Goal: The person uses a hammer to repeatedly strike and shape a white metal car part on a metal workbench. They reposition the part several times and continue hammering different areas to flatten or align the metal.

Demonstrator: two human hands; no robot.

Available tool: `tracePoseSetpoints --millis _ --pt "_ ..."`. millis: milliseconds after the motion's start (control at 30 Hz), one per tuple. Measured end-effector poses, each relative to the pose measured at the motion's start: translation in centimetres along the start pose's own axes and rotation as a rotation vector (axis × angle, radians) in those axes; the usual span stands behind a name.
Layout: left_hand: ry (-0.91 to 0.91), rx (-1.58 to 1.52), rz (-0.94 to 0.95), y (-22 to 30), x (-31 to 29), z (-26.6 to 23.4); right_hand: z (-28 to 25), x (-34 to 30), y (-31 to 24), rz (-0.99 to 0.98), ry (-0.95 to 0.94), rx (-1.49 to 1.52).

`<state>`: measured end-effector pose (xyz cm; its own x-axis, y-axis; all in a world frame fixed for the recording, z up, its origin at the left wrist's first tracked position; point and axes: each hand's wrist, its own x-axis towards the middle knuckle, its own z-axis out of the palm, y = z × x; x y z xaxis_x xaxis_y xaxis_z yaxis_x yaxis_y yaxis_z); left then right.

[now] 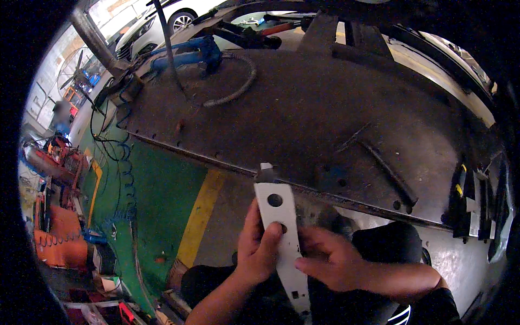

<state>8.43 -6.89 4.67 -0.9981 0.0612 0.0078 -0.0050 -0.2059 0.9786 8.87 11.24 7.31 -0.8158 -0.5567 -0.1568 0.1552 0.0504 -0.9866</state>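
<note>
A long white metal plate [286, 238] with round holes stands tilted in front of me, its narrower end down toward my lap. My left hand [256, 252] is closed around its left edge, the thumb pressed on the front beside the lower round hole. My right hand [333, 259] is closed at the plate's right edge; some of its fingertips are hidden behind the plate. Just above the plate's top end, by the workbench edge, a small dark piece with a pale tip [265, 172] shows; whether it touches the plate I cannot tell.
The dark metal workbench [303, 108] spans the view ahead. A thick bar [388, 172] and a thin rod [353, 136] lie on it. A blue hydraulic pump [187, 57] with a hose [252, 76] sits far left. Hand tools [471, 200] hang at right. A coiled air hose [127, 179] drops left.
</note>
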Motion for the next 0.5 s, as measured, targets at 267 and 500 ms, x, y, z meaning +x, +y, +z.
tracePoseSetpoints --millis 267,500 --pt "0.007 -0.073 -0.062 -0.6 0.1 0.6 -1.2 0.8 0.4 0.154 0.059 0.419" --pt "0.04 -0.28 -0.153 -0.4 0.0 0.6 -1.6 0.6 0.0 0.2 0.027 0.244"
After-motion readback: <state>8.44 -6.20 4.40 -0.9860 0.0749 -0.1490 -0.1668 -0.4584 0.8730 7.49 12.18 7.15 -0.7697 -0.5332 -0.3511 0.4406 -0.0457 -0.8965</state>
